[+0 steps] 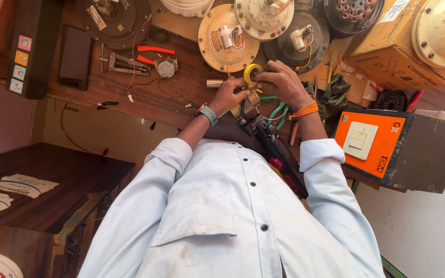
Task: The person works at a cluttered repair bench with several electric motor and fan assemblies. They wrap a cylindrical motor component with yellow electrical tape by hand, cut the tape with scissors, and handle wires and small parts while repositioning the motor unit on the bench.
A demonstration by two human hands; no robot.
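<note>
Yellow tape roll pinched by right hand fingers.

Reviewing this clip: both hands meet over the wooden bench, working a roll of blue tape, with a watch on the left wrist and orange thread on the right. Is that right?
Not quite: the tape roll is yellow, not blue, as the head view shows. The rest stands: the left hand and right hand meet over the wooden bench, with a watch on the left wrist and orange thread on the right.
</note>
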